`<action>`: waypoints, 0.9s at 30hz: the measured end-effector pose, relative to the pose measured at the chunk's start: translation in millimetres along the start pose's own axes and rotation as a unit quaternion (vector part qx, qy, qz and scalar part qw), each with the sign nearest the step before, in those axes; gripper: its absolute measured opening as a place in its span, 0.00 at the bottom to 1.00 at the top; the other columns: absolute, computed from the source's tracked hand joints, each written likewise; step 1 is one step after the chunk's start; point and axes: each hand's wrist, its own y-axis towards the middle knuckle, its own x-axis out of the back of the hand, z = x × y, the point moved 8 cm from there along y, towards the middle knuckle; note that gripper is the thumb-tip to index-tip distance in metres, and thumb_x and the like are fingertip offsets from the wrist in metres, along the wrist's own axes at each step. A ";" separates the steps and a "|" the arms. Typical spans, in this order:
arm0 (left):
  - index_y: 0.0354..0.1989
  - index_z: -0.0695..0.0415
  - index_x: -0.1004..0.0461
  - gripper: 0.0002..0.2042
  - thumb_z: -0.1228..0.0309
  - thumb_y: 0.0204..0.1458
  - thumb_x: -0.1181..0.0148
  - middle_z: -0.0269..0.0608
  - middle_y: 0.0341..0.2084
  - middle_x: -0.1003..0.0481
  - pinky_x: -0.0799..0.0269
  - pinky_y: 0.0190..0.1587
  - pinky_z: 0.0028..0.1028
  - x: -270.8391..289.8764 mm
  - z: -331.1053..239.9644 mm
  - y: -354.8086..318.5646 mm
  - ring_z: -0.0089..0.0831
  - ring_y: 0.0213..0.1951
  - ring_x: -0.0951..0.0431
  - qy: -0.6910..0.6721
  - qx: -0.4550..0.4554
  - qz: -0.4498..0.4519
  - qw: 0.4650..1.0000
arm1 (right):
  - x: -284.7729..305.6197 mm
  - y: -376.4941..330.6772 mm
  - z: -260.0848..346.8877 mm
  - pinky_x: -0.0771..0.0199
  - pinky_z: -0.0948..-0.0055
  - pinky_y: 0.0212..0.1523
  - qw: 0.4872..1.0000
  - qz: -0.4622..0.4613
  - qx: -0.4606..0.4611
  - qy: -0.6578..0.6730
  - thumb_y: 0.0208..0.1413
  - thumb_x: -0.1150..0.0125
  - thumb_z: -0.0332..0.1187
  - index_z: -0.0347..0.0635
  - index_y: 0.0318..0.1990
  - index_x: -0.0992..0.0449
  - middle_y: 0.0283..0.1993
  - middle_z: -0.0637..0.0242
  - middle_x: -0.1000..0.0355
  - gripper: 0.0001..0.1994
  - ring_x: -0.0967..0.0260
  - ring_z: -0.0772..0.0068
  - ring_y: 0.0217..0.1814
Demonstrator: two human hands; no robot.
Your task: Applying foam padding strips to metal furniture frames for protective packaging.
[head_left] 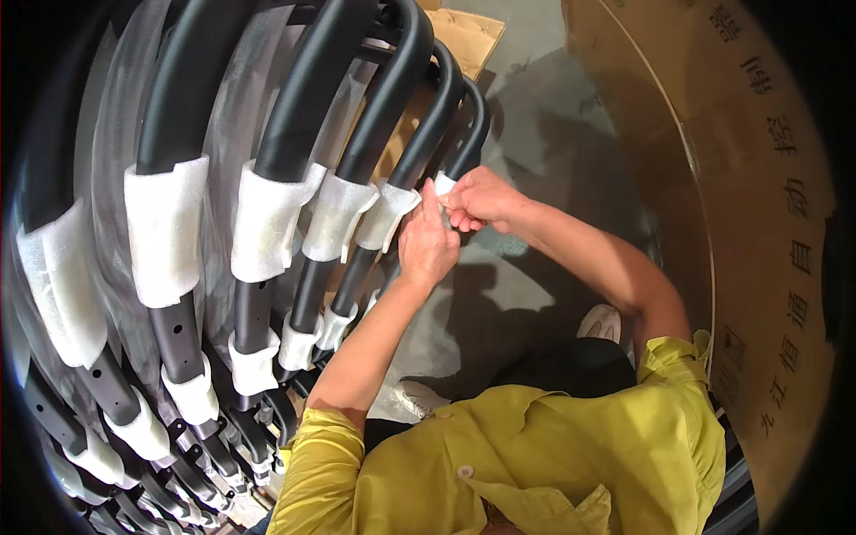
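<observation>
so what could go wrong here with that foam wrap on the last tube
1. The white foam piece sits only pinched between the left hand and right hand; it could slip down the black tube.
2. The wrapped tubes stand crowded side by side, so a nudge might shift neighbouring wraps.

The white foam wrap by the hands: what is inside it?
Inside the white foam wrap runs a bent black tube, which shows above it. The left hand and right hand hold the wrap and cover the tube just below.
</observation>
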 end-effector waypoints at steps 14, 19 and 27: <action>0.42 0.61 0.31 0.16 0.64 0.53 0.60 0.54 0.34 0.29 0.39 0.44 0.37 -7.1 35.0 3.6 0.48 0.40 0.31 -0.224 0.136 -0.106 0.959 | 15.3 -18.0 -25.9 0.32 0.78 0.34 0.999 -0.026 0.040 0.016 0.48 0.43 0.37 0.36 0.39 0.32 0.34 0.65 0.31 0.15 0.35 0.78 0.32; 0.42 0.65 0.34 0.15 0.71 0.49 0.61 0.52 0.34 0.29 0.37 0.43 0.34 -1.5 44.0 1.3 0.45 0.38 0.30 -0.160 0.258 0.026 0.952 | -10.5 11.2 -26.5 0.33 0.74 0.37 0.995 -0.035 0.071 0.057 0.46 0.42 0.38 0.37 0.41 0.33 0.37 0.66 0.32 0.17 0.35 0.75 0.36; 0.32 0.55 0.28 0.11 0.69 0.41 0.55 0.51 0.31 0.28 0.32 0.37 0.38 -14.2 41.1 -6.7 0.47 0.35 0.28 -0.244 0.258 -0.073 0.932 | -3.2 15.9 -20.4 0.31 0.72 0.27 0.975 -0.203 0.082 0.033 0.39 0.42 0.38 0.33 0.35 0.31 0.32 0.63 0.33 0.18 0.34 0.71 0.30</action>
